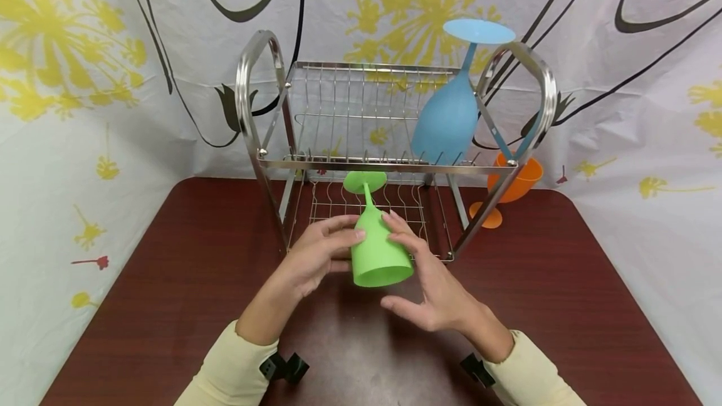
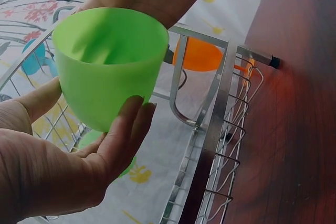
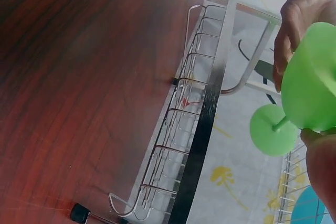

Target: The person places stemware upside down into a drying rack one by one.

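Observation:
A green plastic goblet (image 1: pixel 379 246) is held upside down in front of the dish rack, its mouth tipped toward me and its foot pointing at the rack. My left hand (image 1: pixel 316 252) grips the bowl from the left, thumb on the near side and fingers around it. On the right, my right hand (image 1: pixel 431 284) touches the bowl with extended fingertips, its thumb spread away from the goblet. The left wrist view looks into the hollow of the goblet (image 2: pixel 107 95). In the right wrist view, the stem and round foot (image 3: pixel 273 129) show beyond the bowl.
A two-tier metal dish rack (image 1: pixel 389 166) stands on the dark red table (image 1: pixel 564 306). Upside down on its upper tier, at the right, is a blue goblet (image 1: pixel 448 121). An orange goblet (image 1: pixel 517 182) stands upright behind the rack's right leg. Patterned cloth (image 1: pixel 350 11) hangs behind.

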### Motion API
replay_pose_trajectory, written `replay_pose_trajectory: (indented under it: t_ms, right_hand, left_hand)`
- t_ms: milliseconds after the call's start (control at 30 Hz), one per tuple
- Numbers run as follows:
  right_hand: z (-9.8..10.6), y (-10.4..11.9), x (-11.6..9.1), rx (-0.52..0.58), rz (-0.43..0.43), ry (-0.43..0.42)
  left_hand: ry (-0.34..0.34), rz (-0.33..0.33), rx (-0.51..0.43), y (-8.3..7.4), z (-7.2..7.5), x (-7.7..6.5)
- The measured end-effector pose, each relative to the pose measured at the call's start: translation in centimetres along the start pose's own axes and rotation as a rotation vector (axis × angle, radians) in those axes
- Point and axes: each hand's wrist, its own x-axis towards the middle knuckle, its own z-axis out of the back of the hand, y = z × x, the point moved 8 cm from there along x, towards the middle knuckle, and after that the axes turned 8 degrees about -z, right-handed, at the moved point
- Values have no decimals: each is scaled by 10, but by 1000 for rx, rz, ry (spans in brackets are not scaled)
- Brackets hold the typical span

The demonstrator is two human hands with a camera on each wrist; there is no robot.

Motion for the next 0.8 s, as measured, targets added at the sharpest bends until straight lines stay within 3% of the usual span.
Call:
replay_pose_trajectory:
  t_ms: [400, 667, 800]
  right_hand:
    - [-9, -14, 2, -10, -174, -8]
    - [-13, -21, 5, -66, -308, -31]
    - [-15, -24, 7, -97, -344, -57]
  left_hand:
    - [-42, -50, 105, -2, 3, -1]
    - [-51, -120, 191, -4, 1, -1]
    - [-58, -171, 281, -7, -1, -2]
